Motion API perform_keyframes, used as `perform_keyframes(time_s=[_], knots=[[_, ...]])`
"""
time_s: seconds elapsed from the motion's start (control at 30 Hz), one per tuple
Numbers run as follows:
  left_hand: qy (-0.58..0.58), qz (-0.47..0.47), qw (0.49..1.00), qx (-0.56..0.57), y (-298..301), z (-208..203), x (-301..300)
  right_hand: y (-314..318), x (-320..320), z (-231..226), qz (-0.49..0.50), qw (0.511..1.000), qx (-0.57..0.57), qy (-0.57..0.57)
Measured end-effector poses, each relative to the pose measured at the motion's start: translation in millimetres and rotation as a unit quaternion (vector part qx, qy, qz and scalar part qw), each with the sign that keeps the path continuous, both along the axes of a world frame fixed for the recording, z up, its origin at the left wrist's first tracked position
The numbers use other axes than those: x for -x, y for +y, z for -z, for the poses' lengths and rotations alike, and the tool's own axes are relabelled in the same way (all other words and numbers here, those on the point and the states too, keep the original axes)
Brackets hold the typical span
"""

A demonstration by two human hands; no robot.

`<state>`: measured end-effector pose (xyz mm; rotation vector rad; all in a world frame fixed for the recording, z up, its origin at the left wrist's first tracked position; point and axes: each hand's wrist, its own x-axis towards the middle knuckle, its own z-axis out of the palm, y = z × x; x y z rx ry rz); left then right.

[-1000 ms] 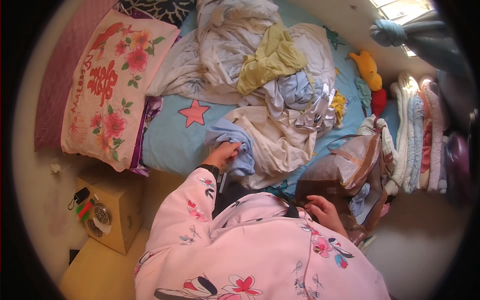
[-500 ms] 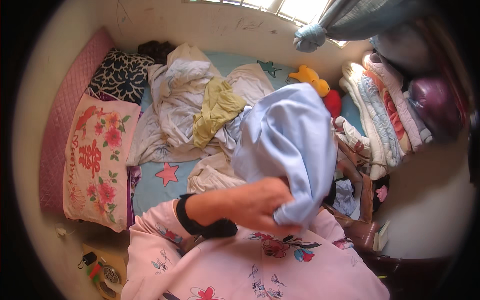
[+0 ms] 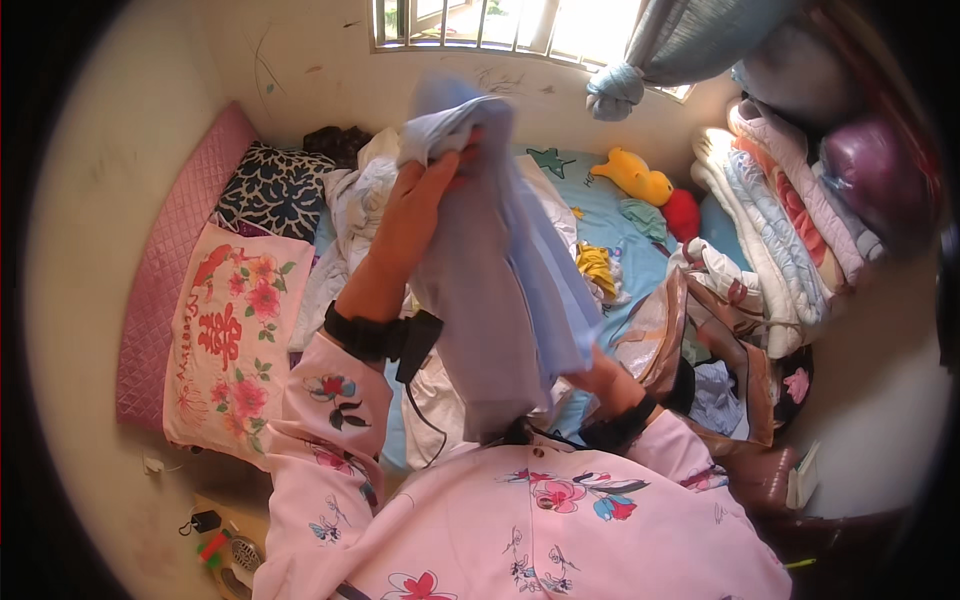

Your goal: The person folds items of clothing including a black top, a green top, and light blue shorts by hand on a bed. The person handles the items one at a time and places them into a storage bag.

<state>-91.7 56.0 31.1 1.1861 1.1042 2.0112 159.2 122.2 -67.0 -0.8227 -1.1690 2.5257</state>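
Raised from across the person's chest half a second ago, the left hand (image 3: 425, 192) is now up in front of the bed, and the light blue garment (image 3: 485, 310) has swung from the right to hang down below it, near the middle of the view. That hand grips the garment near its top, its fingers partly hidden among the folds, while a bulky black band (image 3: 365, 335) circles the wrist. Lower down, the right hand (image 3: 605, 382) has come into view at the garment's right edge; its fingertips meet the cloth, but I cannot tell whether they pinch it or only touch it. Held in the air, the garment covers part of the rumpled pale bedding (image 3: 365, 195) on the bed. To its right, on the blue sheet (image 3: 575, 195), lie a small yellow cloth (image 3: 595, 266) and a yellow plush toy (image 3: 632, 175), with a round red object (image 3: 682, 214) just beside the toy. Near the right hand stands an open brown bag (image 3: 650, 350) with blue cloth (image 3: 716, 392) inside. Folded quilts (image 3: 765, 220) are stacked farther right, and a floral pillow cover (image 3: 235, 345) lies to the left, beside the pink headboard (image 3: 180, 290).
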Motion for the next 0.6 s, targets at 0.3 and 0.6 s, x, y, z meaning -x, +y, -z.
perform_keyframes(time_s=[0.3,0.6], knots=[[-0.025,0.240,0.959,0.151,-43.9,109.2,-64.2,49.3,2.1,-40.4,0.070,0.974,0.074,0.203],[-0.271,0.321,0.898,0.128,-65.9,119.9,-91.1,34.0,13.9,-32.0,0.097,0.974,0.061,0.197]])
